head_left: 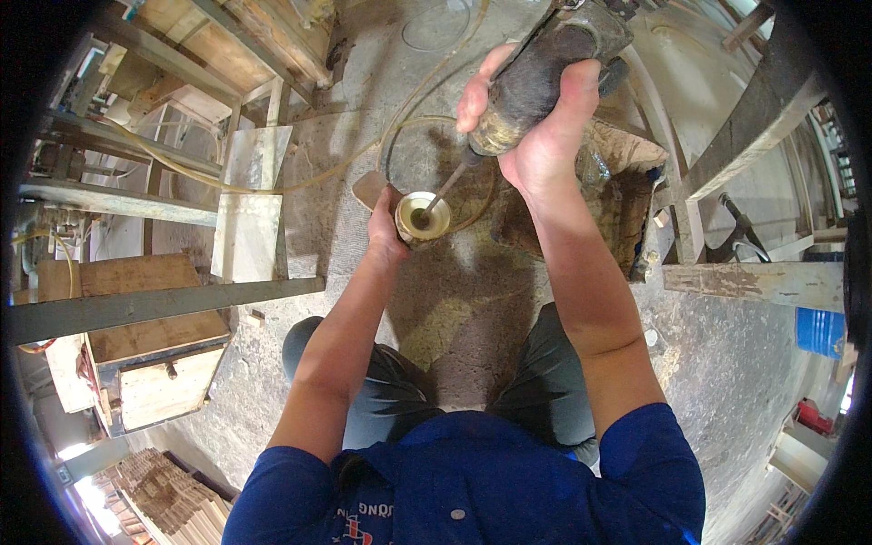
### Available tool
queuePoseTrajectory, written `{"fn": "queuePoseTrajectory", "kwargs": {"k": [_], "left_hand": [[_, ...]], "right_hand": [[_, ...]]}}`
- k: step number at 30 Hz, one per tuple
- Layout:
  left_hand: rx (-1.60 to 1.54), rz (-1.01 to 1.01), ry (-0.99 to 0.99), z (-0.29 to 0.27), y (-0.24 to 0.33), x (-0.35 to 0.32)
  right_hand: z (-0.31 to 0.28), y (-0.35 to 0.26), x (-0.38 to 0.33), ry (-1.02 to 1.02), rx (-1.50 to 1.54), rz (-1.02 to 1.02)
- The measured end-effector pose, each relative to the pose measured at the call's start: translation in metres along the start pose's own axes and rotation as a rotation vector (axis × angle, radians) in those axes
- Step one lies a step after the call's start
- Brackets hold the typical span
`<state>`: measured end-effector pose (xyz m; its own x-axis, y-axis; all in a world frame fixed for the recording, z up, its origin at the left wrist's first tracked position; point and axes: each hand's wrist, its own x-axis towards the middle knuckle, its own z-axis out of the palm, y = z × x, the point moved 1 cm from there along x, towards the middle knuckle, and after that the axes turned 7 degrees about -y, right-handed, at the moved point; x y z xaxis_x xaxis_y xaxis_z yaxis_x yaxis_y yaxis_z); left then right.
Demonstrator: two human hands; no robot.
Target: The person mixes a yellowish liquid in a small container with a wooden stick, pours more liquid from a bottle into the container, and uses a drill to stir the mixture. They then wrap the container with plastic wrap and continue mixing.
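Note:
My right hand [552,150] is wrapped round the dark, worn body of a hand-held power tool [531,95]. From the tool a thin metal shaft [451,182] slants down to the left. Its tip is inside the hollow of a round, cream-coloured, cup-like piece [423,207]; whether it touches the inner wall I cannot tell. The fingers of my left hand [388,232] grip this piece from its left side. A flat brown part [371,189] sticks out just beyond those fingers; whether it joins the cup-like piece is unclear.
A yellowish hose [338,169] loops across the concrete floor. Wooden frames and a metal beam [163,311] stand on the left, near a wooden box [173,386]. Crumpled brown material [599,195] lies under my right arm. Another frame [754,283] and a blue drum [819,332] are at the right.

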<state>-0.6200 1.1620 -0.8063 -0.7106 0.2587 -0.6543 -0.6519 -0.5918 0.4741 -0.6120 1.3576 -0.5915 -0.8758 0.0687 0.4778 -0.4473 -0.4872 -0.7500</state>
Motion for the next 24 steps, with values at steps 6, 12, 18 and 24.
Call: {"fn": "queuePoseTrajectory", "kwargs": {"k": [6,12,18,24], "left_hand": [[-0.017,-0.008,0.013,-0.015,-0.001,0.008],[0.018,0.021,0.06,-0.01,-0.002,0.006],[0.018,0.003,0.055,0.002,-0.002,-0.004],[0.0,0.023,0.062,-0.004,-0.002,0.0]], "right_hand": [[0.005,-0.001,0.0,-0.012,0.009,0.011],[0.005,0.003,-0.001,-0.033,-0.015,-0.003],[0.003,0.007,-0.002,-0.024,-0.007,0.009],[0.006,0.006,-0.004,-0.038,-0.024,0.006]]}}
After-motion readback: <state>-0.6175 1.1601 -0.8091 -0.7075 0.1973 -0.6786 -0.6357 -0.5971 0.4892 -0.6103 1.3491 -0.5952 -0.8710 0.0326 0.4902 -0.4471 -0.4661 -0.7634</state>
